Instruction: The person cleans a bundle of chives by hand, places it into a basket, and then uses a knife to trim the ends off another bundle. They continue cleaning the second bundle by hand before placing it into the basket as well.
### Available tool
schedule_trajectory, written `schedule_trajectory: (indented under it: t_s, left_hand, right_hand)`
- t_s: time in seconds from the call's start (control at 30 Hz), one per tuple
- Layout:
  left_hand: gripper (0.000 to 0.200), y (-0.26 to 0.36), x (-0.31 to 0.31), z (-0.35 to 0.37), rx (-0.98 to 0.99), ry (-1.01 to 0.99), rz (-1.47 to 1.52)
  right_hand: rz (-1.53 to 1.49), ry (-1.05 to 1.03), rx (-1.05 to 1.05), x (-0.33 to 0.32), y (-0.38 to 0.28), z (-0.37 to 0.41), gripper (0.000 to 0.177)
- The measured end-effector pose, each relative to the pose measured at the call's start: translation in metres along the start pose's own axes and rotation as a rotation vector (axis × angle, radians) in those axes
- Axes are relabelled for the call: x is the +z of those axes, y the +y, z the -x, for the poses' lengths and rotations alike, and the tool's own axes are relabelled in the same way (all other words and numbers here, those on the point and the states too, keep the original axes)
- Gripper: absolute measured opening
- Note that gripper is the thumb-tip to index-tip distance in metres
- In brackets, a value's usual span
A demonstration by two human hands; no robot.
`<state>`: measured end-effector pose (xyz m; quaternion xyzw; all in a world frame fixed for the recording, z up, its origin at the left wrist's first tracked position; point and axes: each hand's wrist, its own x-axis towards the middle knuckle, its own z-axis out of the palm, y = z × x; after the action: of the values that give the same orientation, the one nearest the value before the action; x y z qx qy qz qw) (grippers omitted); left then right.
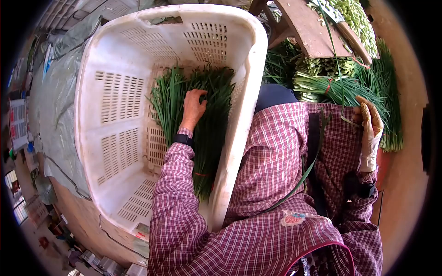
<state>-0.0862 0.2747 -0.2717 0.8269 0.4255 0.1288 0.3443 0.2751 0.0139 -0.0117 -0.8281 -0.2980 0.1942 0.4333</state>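
Note:
My left hand (194, 106) is bare and reaches into a white plastic basket (94, 156). Its fingers are loosely curled and apart over bundles of long green leaves (212, 99), with nothing visible between them. A red band (200, 174) circles one bundle near its lower end. On the right, my right hand (369, 124) wears a pale, stained glove with bare fingertips showing. Those fingertips are pressed together beside my checked clothing, around the end of a long thin green leaf (341, 87).
A brown wooden stool (299, 27) bears a knife (350, 34) at the upper right, with cut green stalks (354, 16) behind it. Tied green bundles (340, 87) lie below the stool. Plastic sheeting (60, 106) covers the area left of the basket.

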Motion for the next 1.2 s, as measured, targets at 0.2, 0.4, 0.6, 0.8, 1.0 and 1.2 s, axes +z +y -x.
schedule_trajectory:
  t_s: [0.2,0.4,0.6,0.8,1.0,1.2]
  left_hand:
    - [0.030,0.001,0.007,0.001,0.011,0.113,-0.066]
    - [0.027,0.004,0.010,0.002,-0.009,0.207,-0.113]
    - [0.022,0.001,0.012,0.002,-0.018,0.215,-0.150]
    - [0.014,-0.002,0.015,0.000,-0.028,0.266,-0.145]
    - [0.006,-0.005,0.020,0.000,-0.142,0.316,0.023]
    - [0.007,0.007,0.003,-0.035,-0.298,0.562,0.956]
  right_hand:
    - [-0.010,-0.002,-0.004,0.001,0.000,0.000,0.024]
    - [-0.038,-0.002,-0.019,0.002,-0.001,0.000,0.025]
    - [-0.008,-0.015,-0.009,0.002,-0.003,0.001,0.025]
    - [0.002,-0.013,0.003,0.001,-0.003,0.001,0.025]
    - [-0.011,-0.013,0.017,-0.001,0.001,-0.001,0.025]
    - [-0.004,0.008,0.017,0.000,0.002,-0.001,0.025]
